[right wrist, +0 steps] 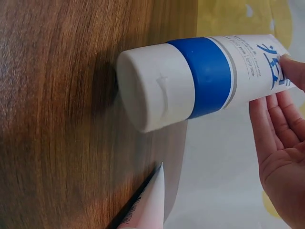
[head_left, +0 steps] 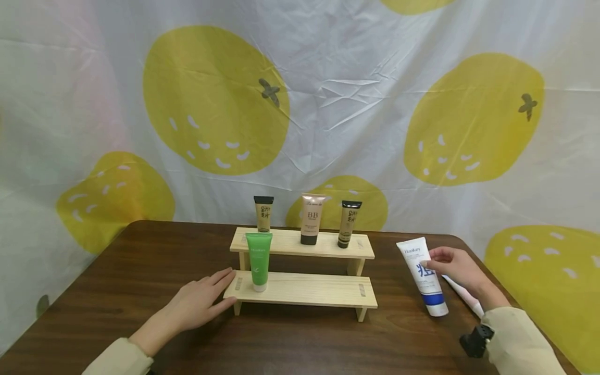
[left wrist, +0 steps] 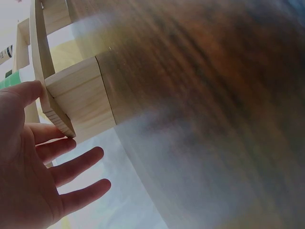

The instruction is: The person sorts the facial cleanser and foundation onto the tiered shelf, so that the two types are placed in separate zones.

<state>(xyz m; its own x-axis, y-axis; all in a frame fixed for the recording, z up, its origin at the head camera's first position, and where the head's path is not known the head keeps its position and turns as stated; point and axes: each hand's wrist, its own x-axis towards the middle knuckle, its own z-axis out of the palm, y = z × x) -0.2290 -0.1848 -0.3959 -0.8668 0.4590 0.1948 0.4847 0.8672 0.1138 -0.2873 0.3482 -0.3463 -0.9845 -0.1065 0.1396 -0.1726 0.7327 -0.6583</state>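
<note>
My right hand [head_left: 452, 268] pinches a white squeeze tube [head_left: 422, 273] with a blue band, its white cap pointing down, at the table's right side. In the right wrist view the tube [right wrist: 209, 78] is between thumb and fingers. Beside that hand lies a pale pink tube [head_left: 461, 294]. My left hand [head_left: 199, 302] touches the left end of the lower step of a two-tier wooden rack [head_left: 309, 294], its fingers mostly straight. On that step stands a green tube [head_left: 259, 260]. The upper step bears a pink BB cream tube [head_left: 311, 219] between two gold, black-capped tubes [head_left: 263, 213].
The rack stands on a dark brown wooden table [head_left: 309, 344]. Behind it hangs a white curtain [head_left: 347, 99] printed with yellow lemons. A black strap mount [head_left: 475, 341] sits at the right wrist.
</note>
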